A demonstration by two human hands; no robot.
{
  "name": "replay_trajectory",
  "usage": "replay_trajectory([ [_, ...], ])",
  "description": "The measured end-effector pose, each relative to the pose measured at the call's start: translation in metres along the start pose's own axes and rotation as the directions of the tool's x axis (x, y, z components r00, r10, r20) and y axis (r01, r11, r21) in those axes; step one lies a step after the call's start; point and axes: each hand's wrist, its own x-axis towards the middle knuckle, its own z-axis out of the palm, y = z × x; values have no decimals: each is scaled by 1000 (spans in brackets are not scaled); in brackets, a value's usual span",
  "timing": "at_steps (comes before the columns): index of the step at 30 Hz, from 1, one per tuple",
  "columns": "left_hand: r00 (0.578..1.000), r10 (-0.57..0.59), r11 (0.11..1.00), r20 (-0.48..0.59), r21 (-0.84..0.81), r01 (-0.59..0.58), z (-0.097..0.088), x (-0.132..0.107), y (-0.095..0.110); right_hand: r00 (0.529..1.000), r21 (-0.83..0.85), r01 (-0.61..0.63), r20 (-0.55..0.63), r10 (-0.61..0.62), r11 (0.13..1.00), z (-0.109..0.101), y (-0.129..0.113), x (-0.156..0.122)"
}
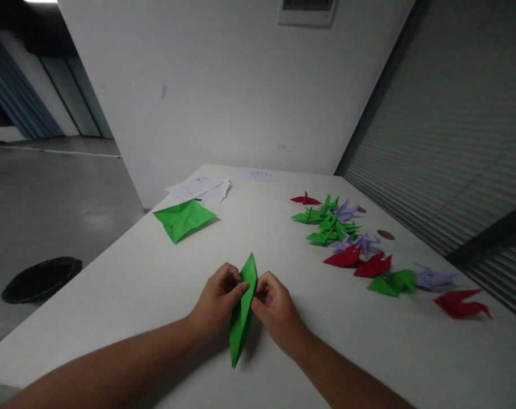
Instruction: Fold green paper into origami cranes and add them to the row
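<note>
Head view: we hold folded green paper (242,316), right of and nearer us than creased green sheet (185,218), long axis running away from us; left hand (217,295) pinches sheet-side edge, right hand (280,309) opposite edge.

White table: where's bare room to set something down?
Bare: the white table between the creased green paper sheet and the red, green and purple folded paper birds; also left of the left hand. Crowded: among the birds.
</note>
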Motion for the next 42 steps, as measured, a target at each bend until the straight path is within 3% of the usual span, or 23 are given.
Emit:
replay_trajectory([
  [4,993,-34,998,111,50,28,-3,0,5,999,-101,29,-33,-33,994,-3,-1,-1],
  [15,967,-93,990,237,-77,114,-9,0,4,997,-128,47,-53,-54,991,-6,2,0],
  [22,977,-33,999,210,-30,40,-9,1,-1,996,-187,56,-63,-69,981,-6,1,0],
  [26,975,-65,994,213,100,44,-11,3,0,992,-268,78,-77,-102,960,-7,-2,-2],
  [31,973,-23,969,229,246,-35,-11,3,3,983,-434,110,-83,-161,894,-8,-4,-3],
  [38,956,-98,993,277,96,74,-8,3,0,968,-511,158,-87,-233,845,-8,-7,-3],
  [42,956,-61,994,286,107,32,-9,4,3,967,-499,161,-94,-237,851,-8,-6,-4],
])
